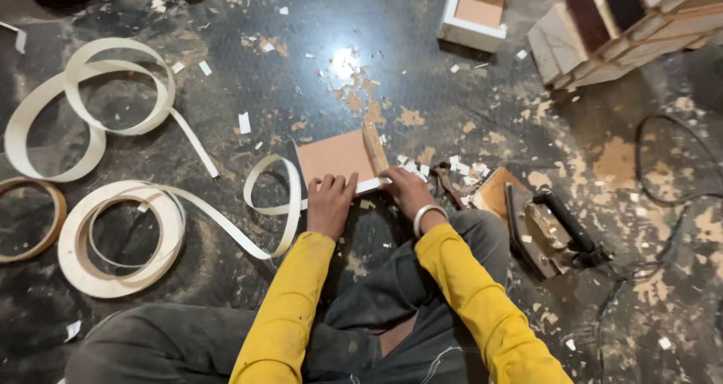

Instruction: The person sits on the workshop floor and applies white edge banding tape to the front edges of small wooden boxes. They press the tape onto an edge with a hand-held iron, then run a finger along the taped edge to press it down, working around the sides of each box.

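Your left hand lies flat with fingers spread on the near edge of the small brown board, which rests on the dark floor just ahead of your knees. The hand presses down and grips nothing. Your right hand is at the board's near right corner, fingers curled against the white edge strip; whether they pinch the strip or only press it cannot be told from this view. A loop of that same white strip trails off to the left.

For sound work here, keep the left palm's weight steady so the board does not slide, and run the right fingers along the edge in line with the strip (not across it).

An iron sits on its side to your right, its cord well apart from your hands.

The white open box at the top shows only its brown bottom panel. Rolls of strip lie at left.
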